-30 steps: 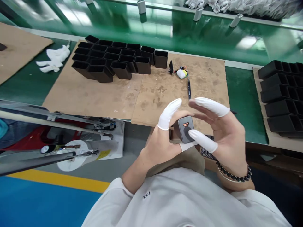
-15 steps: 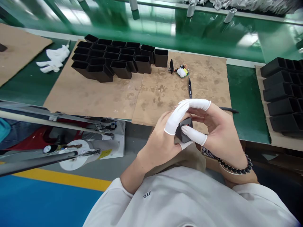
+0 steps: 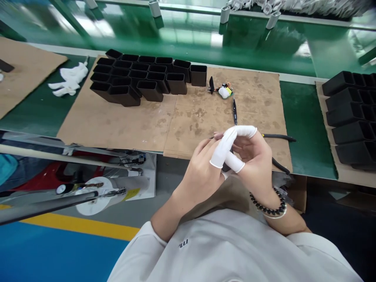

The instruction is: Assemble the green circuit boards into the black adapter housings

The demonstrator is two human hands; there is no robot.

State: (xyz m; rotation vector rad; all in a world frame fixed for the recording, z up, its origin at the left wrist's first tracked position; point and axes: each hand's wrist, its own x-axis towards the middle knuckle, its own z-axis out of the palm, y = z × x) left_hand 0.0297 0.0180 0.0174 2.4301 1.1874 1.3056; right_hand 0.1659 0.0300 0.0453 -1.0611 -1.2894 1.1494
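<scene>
At the front edge of the bench, my left hand (image 3: 199, 170) is closed around a small black plastic housing (image 3: 226, 168). Most of the housing is hidden by my fingers. My right hand (image 3: 255, 156) curls over it from the other side, its thumb pressed into the housing and its forefinger meeting my left forefinger. White finger cots cover several fingertips. Beyond my hands lie black tweezers (image 3: 234, 111) and a small circuit board (image 3: 225, 92) with a black end piece (image 3: 211, 85) beside it. A hand tool with black handles (image 3: 279, 136) rests partly behind my right hand.
Rows of open black cases (image 3: 149, 90) stand on cardboard (image 3: 141, 125) at left, more cases (image 3: 349, 129) at far right. A white glove (image 3: 70, 78) lies on the green bench. White tubular parts (image 3: 225, 15) stand at the back. Below left is a white cylinder (image 3: 96, 196).
My right hand has moved left and turned, its thumb reaching further over the housing, which is now mostly covered. The black-handled tool shows more. The view has shifted slightly.
</scene>
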